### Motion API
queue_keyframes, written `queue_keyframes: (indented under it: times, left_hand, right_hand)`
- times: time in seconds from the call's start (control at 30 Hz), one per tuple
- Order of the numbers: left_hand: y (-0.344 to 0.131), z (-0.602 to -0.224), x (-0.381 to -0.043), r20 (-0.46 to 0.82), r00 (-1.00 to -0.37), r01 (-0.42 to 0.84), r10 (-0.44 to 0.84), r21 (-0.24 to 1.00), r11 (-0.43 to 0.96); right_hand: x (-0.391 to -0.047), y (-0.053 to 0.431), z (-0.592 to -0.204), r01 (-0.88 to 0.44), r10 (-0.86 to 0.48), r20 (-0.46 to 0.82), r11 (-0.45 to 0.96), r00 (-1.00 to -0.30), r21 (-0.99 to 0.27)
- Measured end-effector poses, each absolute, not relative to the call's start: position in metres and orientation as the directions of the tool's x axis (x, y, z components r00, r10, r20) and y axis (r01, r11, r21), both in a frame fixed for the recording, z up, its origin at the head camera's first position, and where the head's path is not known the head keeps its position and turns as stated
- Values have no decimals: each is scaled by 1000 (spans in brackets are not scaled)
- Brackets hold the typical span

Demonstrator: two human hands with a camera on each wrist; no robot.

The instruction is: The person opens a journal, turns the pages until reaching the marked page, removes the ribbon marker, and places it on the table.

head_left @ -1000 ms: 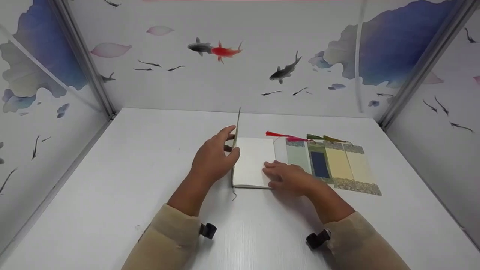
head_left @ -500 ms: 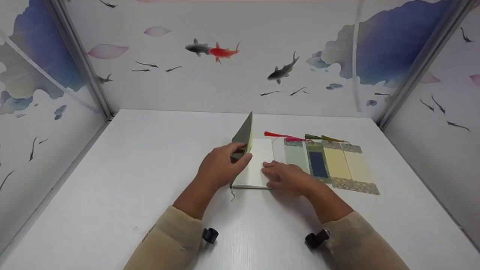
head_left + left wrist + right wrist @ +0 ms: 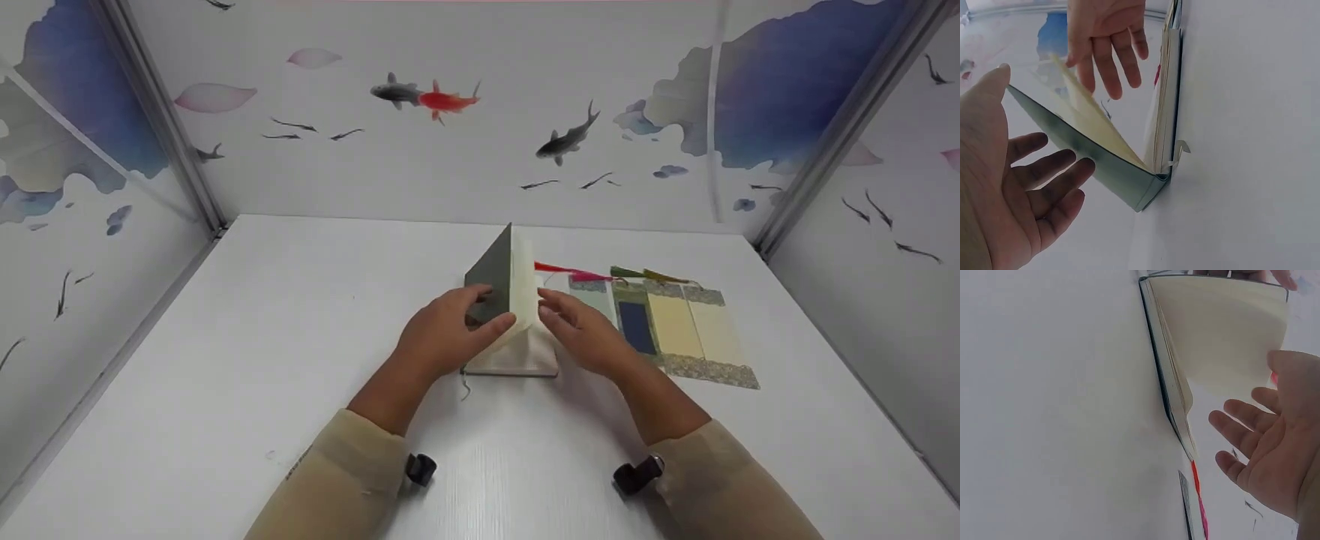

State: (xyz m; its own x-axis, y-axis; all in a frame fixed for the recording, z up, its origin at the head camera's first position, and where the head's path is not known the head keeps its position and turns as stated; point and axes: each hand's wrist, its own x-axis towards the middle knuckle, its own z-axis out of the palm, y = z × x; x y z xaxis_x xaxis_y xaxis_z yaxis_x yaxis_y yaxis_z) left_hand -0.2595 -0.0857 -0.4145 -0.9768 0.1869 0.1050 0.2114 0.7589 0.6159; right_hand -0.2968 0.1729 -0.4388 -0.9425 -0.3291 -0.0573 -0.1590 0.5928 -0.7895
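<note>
A notebook with a dark grey-green cover (image 3: 492, 274) lies on the table with its front cover raised at a slant. Cream pages (image 3: 523, 289) lean up along the cover's inner side, over the page block below. My left hand (image 3: 450, 330) is at the cover's outer face, thumb tip right at its free edge; the left wrist view shows those fingers (image 3: 1061, 174) spread and loosely bent. To the right, my right hand (image 3: 589, 334) hovers beside the raised pages with relaxed fingers (image 3: 1241, 422) and nothing held. A thin ribbon (image 3: 466, 386) sticks out at the spine.
Right of the notebook, several bookmarks lie in a row, among them a dark blue one (image 3: 636, 326) and a cream one (image 3: 716, 326). Red (image 3: 551, 267) and green tassels (image 3: 664, 277) trail beyond them. A printed wall (image 3: 480, 172) closes off the table's back.
The cover has swung from upright toward the right, and pages now stand up with it. My right hand has lifted off the page and drawn back to the notebook's right edge.
</note>
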Motion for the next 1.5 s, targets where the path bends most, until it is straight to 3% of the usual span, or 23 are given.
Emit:
queue_keyframes:
  times: [0.17, 0.63, 0.97, 1.3, 1.5]
  left_hand:
    - [-87, -420, -263, 82, -973, 219, 215, 617, 756]
    - [-90, -442, -273, -43, -961, 223, 273, 466, 857]
    - [-89, -446, -269, -123, -933, 270, 337, 381, 885]
    - [-89, -444, -269, -234, -885, 308, 402, 354, 883]
    - [-89, -445, -269, -240, -880, 323, 411, 332, 886]
  right_hand:
    - [-296, 173, -435, -129, -288, -21, 491, -958, -862]
    - [-291, 168, -433, -288, -293, 108, 689, -950, -665]
    - [-292, 166, -444, -375, -421, -43, 847, -906, -376]
    - [-290, 167, -447, -481, -547, -190, 822, -815, -306]
    - [-288, 169, -448, -499, -558, -206, 821, -804, -276]
